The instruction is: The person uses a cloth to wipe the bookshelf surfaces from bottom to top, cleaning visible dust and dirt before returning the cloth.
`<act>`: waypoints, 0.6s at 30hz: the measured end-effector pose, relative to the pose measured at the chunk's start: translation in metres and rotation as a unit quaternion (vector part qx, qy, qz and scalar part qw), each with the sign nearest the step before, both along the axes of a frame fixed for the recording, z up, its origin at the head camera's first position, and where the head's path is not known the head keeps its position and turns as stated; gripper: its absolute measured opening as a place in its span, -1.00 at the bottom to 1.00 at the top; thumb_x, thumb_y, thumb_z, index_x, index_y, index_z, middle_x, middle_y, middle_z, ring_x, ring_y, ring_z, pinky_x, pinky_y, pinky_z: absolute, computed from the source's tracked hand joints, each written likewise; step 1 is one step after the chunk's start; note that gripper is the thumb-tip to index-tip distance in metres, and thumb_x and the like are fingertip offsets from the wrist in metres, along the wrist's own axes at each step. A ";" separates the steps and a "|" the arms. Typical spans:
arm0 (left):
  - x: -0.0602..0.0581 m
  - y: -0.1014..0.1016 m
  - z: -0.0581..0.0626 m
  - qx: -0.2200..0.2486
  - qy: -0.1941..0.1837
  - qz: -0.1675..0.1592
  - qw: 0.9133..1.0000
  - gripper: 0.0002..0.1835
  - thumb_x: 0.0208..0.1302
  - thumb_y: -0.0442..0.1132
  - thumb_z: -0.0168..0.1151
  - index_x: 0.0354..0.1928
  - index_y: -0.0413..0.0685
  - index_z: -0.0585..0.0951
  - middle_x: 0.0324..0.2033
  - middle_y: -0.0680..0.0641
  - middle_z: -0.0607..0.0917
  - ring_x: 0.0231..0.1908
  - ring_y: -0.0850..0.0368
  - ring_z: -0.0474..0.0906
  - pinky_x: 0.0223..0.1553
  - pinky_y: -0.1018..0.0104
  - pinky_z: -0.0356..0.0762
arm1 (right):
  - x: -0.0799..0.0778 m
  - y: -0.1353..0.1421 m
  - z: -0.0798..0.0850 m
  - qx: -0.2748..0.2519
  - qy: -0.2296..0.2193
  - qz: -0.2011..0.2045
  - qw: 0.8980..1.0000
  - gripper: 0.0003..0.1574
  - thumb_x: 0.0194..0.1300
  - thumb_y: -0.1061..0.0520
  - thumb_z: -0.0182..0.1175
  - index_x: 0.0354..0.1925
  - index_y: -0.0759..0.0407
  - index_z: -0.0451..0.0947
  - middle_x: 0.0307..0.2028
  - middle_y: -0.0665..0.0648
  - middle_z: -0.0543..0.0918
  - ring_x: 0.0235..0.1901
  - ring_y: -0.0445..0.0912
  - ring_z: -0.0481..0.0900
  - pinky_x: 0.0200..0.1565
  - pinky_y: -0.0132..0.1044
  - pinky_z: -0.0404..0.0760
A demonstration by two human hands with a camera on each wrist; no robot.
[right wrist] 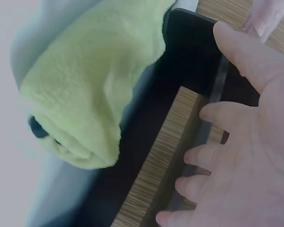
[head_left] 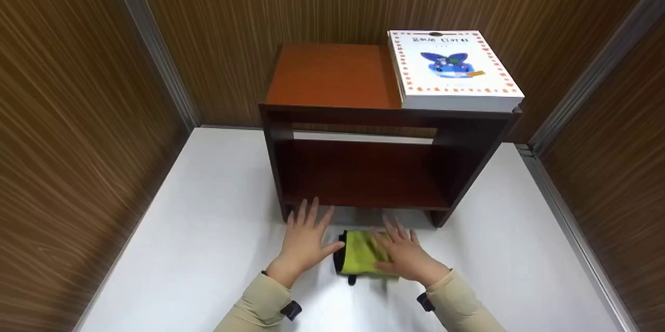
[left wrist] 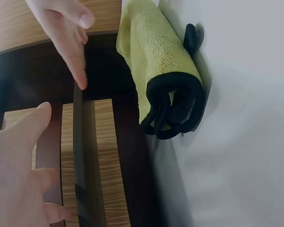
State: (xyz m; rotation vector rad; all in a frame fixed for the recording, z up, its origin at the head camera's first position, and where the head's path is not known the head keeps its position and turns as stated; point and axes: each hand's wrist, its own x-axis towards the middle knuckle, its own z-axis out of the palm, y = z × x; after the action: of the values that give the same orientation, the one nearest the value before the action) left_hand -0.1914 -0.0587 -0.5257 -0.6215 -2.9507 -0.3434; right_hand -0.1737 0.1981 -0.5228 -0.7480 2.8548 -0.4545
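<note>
A yellow-green towel [head_left: 358, 254] with black edging lies folded on the white table, in front of a dark brown wooden shelf [head_left: 358, 207]. Its rolled black-trimmed end [left wrist: 175, 106] and a small black loop [left wrist: 190, 39] show in the left wrist view. My left hand [head_left: 304, 246] is spread out left of the towel, thumb tip close to the black edge. Above the towel's right part hovers my right hand [head_left: 408, 256], fingers spread and covering some of it. In the right wrist view the towel [right wrist: 90, 80] is apart from the right hand [right wrist: 246, 142]. Neither hand holds anything.
A stack of white books [head_left: 457, 69] sits on the right of the shelf's reddish-brown top [head_left: 332, 75]. Wood-grain panels [head_left: 78, 114] enclose the white table [head_left: 208, 207] at the back and on both sides.
</note>
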 end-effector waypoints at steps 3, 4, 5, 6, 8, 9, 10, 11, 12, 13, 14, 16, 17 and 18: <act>0.001 -0.001 -0.001 0.003 0.001 0.000 1.000 -0.17 0.20 0.38 -0.08 0.43 0.14 0.13 0.40 -0.24 0.01 0.36 -0.27 -0.12 0.19 -0.30 0.03 | 0.002 -0.004 -0.006 -0.002 -0.029 0.033 0.999 -0.11 0.22 -0.12 0.20 0.39 0.16 0.13 0.37 0.44 -0.06 0.30 0.44 -0.14 0.11 0.44 -0.03; 0.002 -0.002 -0.002 0.004 0.000 0.000 1.000 -0.18 0.21 0.37 -0.07 0.43 0.15 0.13 0.40 -0.25 0.02 0.36 -0.27 -0.11 0.19 -0.30 0.04 | 0.003 -0.005 -0.008 -0.005 -0.041 0.046 0.998 -0.11 0.23 -0.11 0.19 0.39 0.17 0.12 0.37 0.45 -0.07 0.30 0.44 -0.14 0.11 0.45 -0.02; 0.002 -0.002 -0.003 0.002 0.002 0.000 1.000 -0.18 0.21 0.37 -0.08 0.43 0.15 0.13 0.40 -0.25 0.02 0.36 -0.27 -0.10 0.18 -0.29 0.05 | 0.004 -0.006 -0.010 -0.007 -0.054 0.058 0.997 -0.12 0.25 -0.11 0.17 0.40 0.17 0.11 0.37 0.45 -0.07 0.30 0.45 -0.14 0.10 0.45 -0.01; 0.002 -0.003 -0.003 0.002 0.005 -0.001 1.000 -0.19 0.22 0.36 -0.08 0.43 0.15 0.14 0.39 -0.25 0.03 0.35 -0.27 -0.08 0.18 -0.29 0.06 | 0.004 -0.006 -0.012 -0.009 -0.066 0.067 0.996 -0.12 0.26 -0.11 0.16 0.40 0.17 0.10 0.38 0.44 -0.08 0.30 0.44 -0.14 0.11 0.44 0.00; 0.001 -0.003 -0.004 0.002 0.011 -0.003 1.000 -0.20 0.23 0.35 -0.07 0.42 0.14 0.15 0.39 -0.25 0.06 0.35 -0.26 -0.05 0.17 -0.28 0.09 | 0.005 -0.008 -0.015 -0.009 -0.086 0.080 0.993 -0.14 0.27 -0.11 0.15 0.40 0.16 0.10 0.38 0.42 -0.08 0.30 0.43 -0.14 0.11 0.43 0.00; 0.001 -0.004 -0.003 0.003 0.014 -0.004 1.000 -0.21 0.23 0.33 -0.06 0.42 0.15 0.15 0.39 -0.24 0.06 0.35 -0.26 -0.04 0.17 -0.28 0.10 | 0.005 -0.008 -0.017 -0.009 -0.095 0.085 0.992 -0.15 0.28 -0.10 0.14 0.40 0.16 0.11 0.38 0.42 -0.08 0.31 0.43 -0.14 0.12 0.43 0.00; 0.001 -0.004 -0.003 0.003 0.017 -0.005 1.000 -0.21 0.23 0.33 -0.05 0.42 0.15 0.15 0.38 -0.24 0.07 0.34 -0.26 -0.03 0.17 -0.27 0.11 | 0.005 -0.009 -0.019 -0.007 -0.102 0.088 0.991 -0.16 0.28 -0.10 0.14 0.40 0.16 0.12 0.38 0.42 -0.08 0.31 0.42 -0.14 0.12 0.43 0.00; 0.000 -0.004 -0.003 0.005 0.022 -0.005 1.000 -0.22 0.23 0.32 -0.04 0.42 0.15 0.16 0.38 -0.24 0.09 0.34 -0.25 -0.01 0.17 -0.26 0.12 | 0.004 -0.009 -0.020 -0.004 -0.104 0.091 0.990 -0.17 0.28 -0.10 0.15 0.39 0.16 0.13 0.38 0.42 -0.06 0.31 0.42 -0.13 0.12 0.42 -0.01; 0.000 -0.005 -0.002 0.008 0.026 -0.006 1.000 -0.23 0.23 0.30 -0.02 0.41 0.14 0.17 0.37 -0.23 0.11 0.33 -0.25 0.02 0.16 -0.26 0.14 | 0.004 -0.009 -0.022 -0.002 -0.104 0.093 0.990 -0.17 0.27 -0.09 0.15 0.38 0.17 0.15 0.38 0.42 -0.05 0.30 0.42 -0.12 0.12 0.42 -0.01; -0.001 -0.005 -0.002 0.009 0.031 -0.006 0.999 -0.23 0.24 0.30 -0.02 0.41 0.14 0.18 0.37 -0.23 0.13 0.33 -0.24 0.04 0.16 -0.25 0.15 | 0.004 -0.009 -0.023 0.001 -0.101 0.095 0.990 -0.17 0.26 -0.08 0.17 0.37 0.19 0.16 0.37 0.43 -0.04 0.30 0.43 -0.10 0.12 0.43 0.00; -0.001 -0.006 -0.002 0.010 0.036 -0.008 0.999 -0.24 0.24 0.29 -0.01 0.40 0.13 0.20 0.36 -0.22 0.16 0.32 -0.23 0.08 0.15 -0.24 0.18 | 0.003 -0.009 -0.024 0.004 -0.096 0.095 0.991 -0.15 0.24 -0.07 0.18 0.37 0.21 0.16 0.37 0.44 -0.02 0.29 0.43 -0.09 0.11 0.43 0.00; -0.002 -0.007 -0.002 0.012 0.051 -0.012 0.999 -0.27 0.24 0.28 0.01 0.37 0.09 0.27 0.33 -0.21 0.23 0.28 -0.20 0.18 0.13 -0.20 0.23 | 0.002 -0.008 -0.025 0.009 -0.076 0.090 0.993 -0.12 0.20 -0.05 0.23 0.36 0.24 0.16 0.35 0.46 0.01 0.29 0.44 -0.06 0.11 0.43 0.02; -0.003 -0.008 -0.002 0.015 0.060 -0.014 0.998 -0.29 0.24 0.26 0.02 0.34 0.06 0.32 0.30 -0.21 0.28 0.25 -0.18 0.24 0.11 -0.18 0.27 | 0.001 -0.007 -0.025 0.010 -0.064 0.084 0.994 -0.11 0.18 -0.05 0.25 0.35 0.26 0.17 0.34 0.47 0.03 0.28 0.44 -0.04 0.10 0.44 0.02; -0.003 -0.009 -0.002 0.020 0.070 -0.017 0.997 -0.32 0.24 0.23 0.05 0.31 0.03 0.36 0.27 -0.21 0.33 0.22 -0.16 0.29 0.10 -0.15 0.30 | 0.000 -0.006 -0.025 0.010 -0.052 0.078 0.996 -0.09 0.16 -0.04 0.27 0.35 0.26 0.18 0.34 0.48 0.05 0.28 0.44 -0.03 0.10 0.44 0.03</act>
State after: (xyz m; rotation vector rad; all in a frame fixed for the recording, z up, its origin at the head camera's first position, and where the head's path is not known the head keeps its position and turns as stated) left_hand -0.1946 -0.0672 -0.5273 -0.6615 -2.7963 -0.3460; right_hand -0.1732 0.1921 -0.5478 -0.9070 2.6771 -0.4273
